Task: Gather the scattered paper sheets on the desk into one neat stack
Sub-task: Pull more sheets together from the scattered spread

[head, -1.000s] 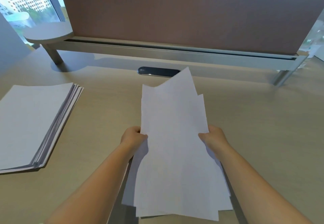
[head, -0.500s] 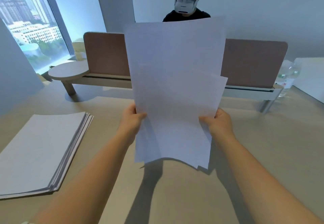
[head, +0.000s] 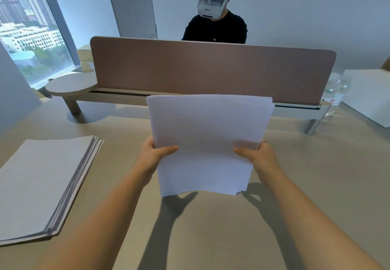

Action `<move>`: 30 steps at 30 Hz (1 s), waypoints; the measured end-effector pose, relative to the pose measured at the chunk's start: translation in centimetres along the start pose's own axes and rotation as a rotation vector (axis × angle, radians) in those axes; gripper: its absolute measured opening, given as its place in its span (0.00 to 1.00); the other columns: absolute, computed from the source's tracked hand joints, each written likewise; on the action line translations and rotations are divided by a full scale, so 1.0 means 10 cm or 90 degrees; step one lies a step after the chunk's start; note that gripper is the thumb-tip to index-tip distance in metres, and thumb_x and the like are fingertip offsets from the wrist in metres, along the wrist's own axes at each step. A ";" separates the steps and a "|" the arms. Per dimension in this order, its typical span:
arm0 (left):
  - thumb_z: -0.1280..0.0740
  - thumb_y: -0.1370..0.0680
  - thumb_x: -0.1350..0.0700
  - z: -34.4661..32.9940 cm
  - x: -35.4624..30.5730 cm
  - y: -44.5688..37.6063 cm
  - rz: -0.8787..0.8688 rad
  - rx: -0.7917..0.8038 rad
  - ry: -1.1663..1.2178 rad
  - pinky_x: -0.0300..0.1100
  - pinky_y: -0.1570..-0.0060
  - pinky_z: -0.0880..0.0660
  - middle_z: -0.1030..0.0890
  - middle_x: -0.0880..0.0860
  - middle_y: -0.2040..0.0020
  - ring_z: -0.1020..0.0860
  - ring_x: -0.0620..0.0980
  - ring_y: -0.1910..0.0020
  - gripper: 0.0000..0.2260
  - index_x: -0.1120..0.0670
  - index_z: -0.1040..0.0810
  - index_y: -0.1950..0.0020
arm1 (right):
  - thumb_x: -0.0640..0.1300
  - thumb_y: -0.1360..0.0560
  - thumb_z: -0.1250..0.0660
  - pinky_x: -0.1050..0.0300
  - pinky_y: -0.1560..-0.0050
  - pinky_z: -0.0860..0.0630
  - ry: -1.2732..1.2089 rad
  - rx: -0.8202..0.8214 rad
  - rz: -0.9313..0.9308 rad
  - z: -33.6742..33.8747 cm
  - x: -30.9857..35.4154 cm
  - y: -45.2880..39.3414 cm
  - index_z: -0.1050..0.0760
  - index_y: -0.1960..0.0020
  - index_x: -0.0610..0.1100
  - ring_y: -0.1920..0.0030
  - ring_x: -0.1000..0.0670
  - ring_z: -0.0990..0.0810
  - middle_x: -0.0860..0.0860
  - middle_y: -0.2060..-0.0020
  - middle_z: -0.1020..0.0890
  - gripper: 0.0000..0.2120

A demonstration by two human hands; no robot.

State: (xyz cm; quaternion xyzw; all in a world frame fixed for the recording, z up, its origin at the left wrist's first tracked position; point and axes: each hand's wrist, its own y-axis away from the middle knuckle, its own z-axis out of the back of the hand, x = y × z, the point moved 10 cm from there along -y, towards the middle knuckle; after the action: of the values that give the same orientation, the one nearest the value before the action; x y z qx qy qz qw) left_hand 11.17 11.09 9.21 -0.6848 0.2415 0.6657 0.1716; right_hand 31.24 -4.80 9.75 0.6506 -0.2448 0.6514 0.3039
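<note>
Beige desk (head: 316, 185): both hands, left hand (head: 155, 155) and right hand (head: 256, 153), pinch limp, light sheets (head: 207, 143) (floppy, likely slippery) mid-sides, right of the finished stack (head: 42, 183).

We see bare desk (head: 221, 227) below and in front of the upright sheaf of sheets (head: 206, 141), and more bare surface running out to the right of it. On the left, a thick paper stack (head: 42, 185) lies flat and takes up that side. Behind the sheaf, the brown divider panel (head: 211, 69) on its raised rail (head: 118, 96) closes the far edge; there is a low gap under the rail. A round shelf (head: 70, 83) juts out at far left. At far right a plastic bottle (head: 335, 94) and a white board (head: 371, 96) block the corner.
</note>
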 end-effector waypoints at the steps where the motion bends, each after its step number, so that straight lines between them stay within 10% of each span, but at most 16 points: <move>1: 0.27 0.37 0.64 -0.02 0.07 0.00 0.012 0.006 0.004 0.41 0.58 0.24 0.18 0.49 0.55 0.20 0.49 0.56 0.16 0.51 0.23 0.53 | 0.27 0.32 0.32 0.70 0.68 0.24 -0.006 0.004 -0.006 -0.01 -0.05 -0.01 0.24 0.53 0.39 0.68 0.56 0.19 0.52 0.67 0.17 0.12; 9: 0.30 0.31 0.68 -0.06 -0.08 -0.04 -0.031 -0.014 0.014 0.40 0.59 0.23 0.19 0.50 0.55 0.21 0.48 0.57 0.13 0.53 0.24 0.53 | 0.27 0.32 0.32 0.56 0.56 0.22 -0.055 0.013 0.012 -0.02 0.04 -0.06 0.24 0.53 0.41 0.62 0.50 0.19 0.50 0.62 0.18 0.12; 22: 0.31 0.30 0.70 0.01 -0.22 -0.05 -0.048 -0.013 -0.006 0.37 0.61 0.24 0.20 0.50 0.57 0.21 0.47 0.58 0.12 0.53 0.24 0.54 | 0.27 0.32 0.33 0.63 0.65 0.22 -0.057 0.039 0.021 -0.10 0.15 -0.09 0.23 0.61 0.43 0.69 0.55 0.19 0.56 0.73 0.17 0.11; 30: 0.38 0.26 0.71 0.06 0.48 -0.03 0.074 -0.051 -0.091 0.51 0.44 0.28 0.22 0.54 0.47 0.25 0.56 0.46 0.15 0.56 0.28 0.44 | 0.28 0.28 0.38 0.70 0.75 0.29 0.052 -0.005 -0.082 -0.15 -0.36 -0.05 0.25 0.54 0.39 0.67 0.51 0.25 0.48 0.66 0.23 0.09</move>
State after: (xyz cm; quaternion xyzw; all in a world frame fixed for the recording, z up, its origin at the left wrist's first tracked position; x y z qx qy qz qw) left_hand 10.82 11.23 4.32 -0.6268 0.2416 0.7307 0.1219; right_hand 30.43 -3.66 6.08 0.6365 -0.1923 0.6558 0.3575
